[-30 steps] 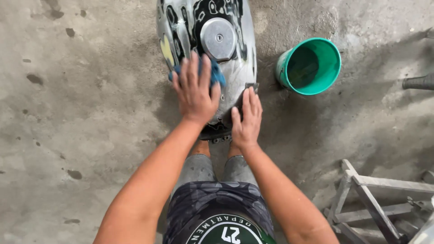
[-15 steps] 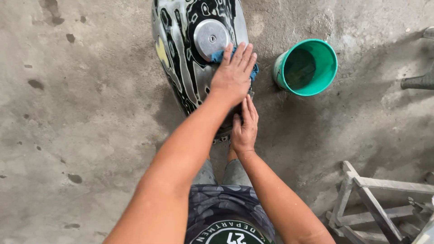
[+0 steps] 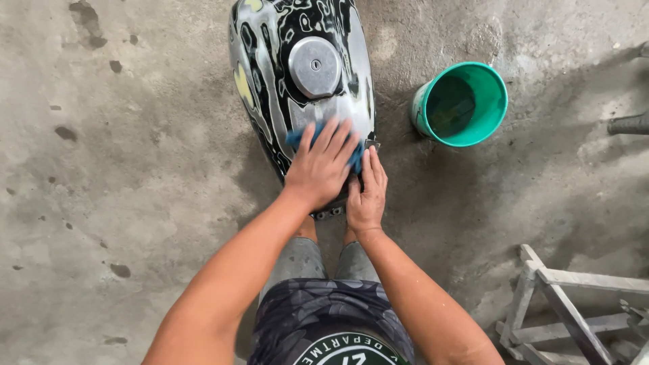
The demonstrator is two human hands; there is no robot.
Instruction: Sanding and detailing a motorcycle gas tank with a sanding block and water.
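Fingers of the left hand are spreading flat to press a blue cloth on the motorcycle tank — the right hand, lying open, is steadying its rear edge.

light: soft, even daylight | shadows: faint beside bucket | glare: tank sheen | focus: sharp

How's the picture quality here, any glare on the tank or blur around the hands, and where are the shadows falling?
Head view: soft, even daylight; bright reflections streak the glossy tank and its metal cap. The left hand, flat on a blue cloth, and the right hand look sharp, without motion smear. A soft shadow lies on the concrete floor beside the green bucket.
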